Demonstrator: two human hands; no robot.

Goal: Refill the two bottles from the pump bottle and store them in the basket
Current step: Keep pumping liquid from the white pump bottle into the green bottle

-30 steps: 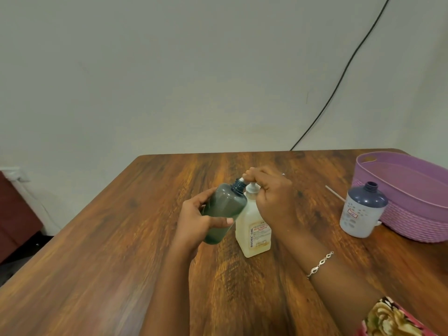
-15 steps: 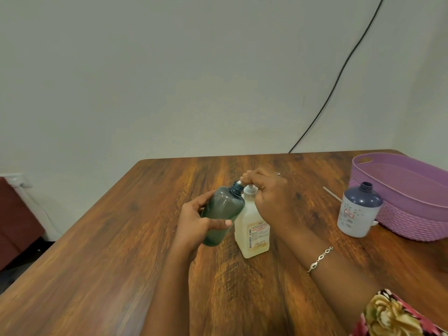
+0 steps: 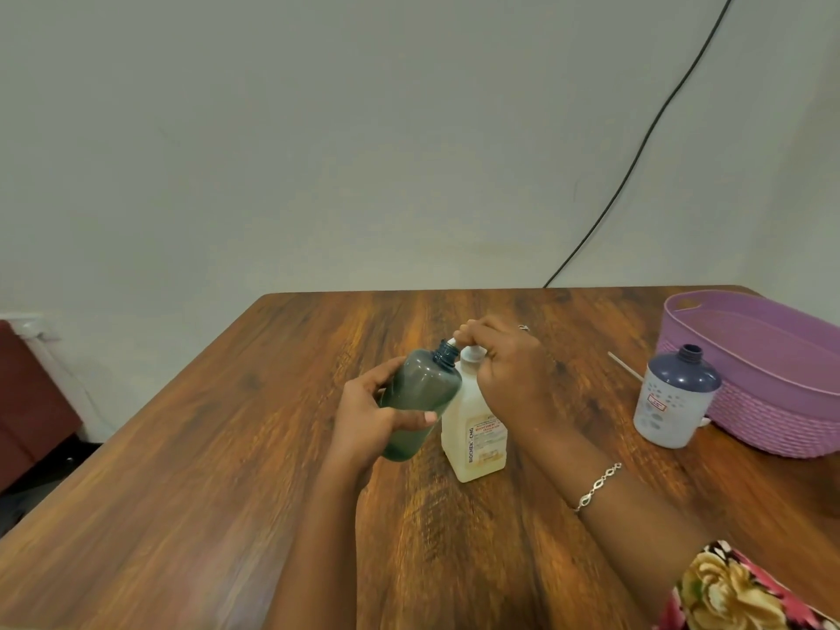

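Observation:
My left hand point(image 3: 368, 420) grips a dark green see-through bottle point(image 3: 420, 395), tilted so its open neck meets the white pump nozzle. The cream pump bottle point(image 3: 475, 441) stands upright mid-table. Curled over its pump head is my right hand point(image 3: 504, 366), gripping it. A second bottle point(image 3: 672, 395), white with a dark blue top and an open neck, stands at the right next to the purple basket point(image 3: 772, 402).
The wooden table point(image 3: 204, 470) has bare surface at the left and front. A thin white stick point(image 3: 625, 366) lies behind the blue-topped bottle. A black cable runs down the wall behind the table. The basket sits at the table's right edge.
Both hands stay on the green bottle and the pump. The pump head and my right hand look slightly lower than a second ago.

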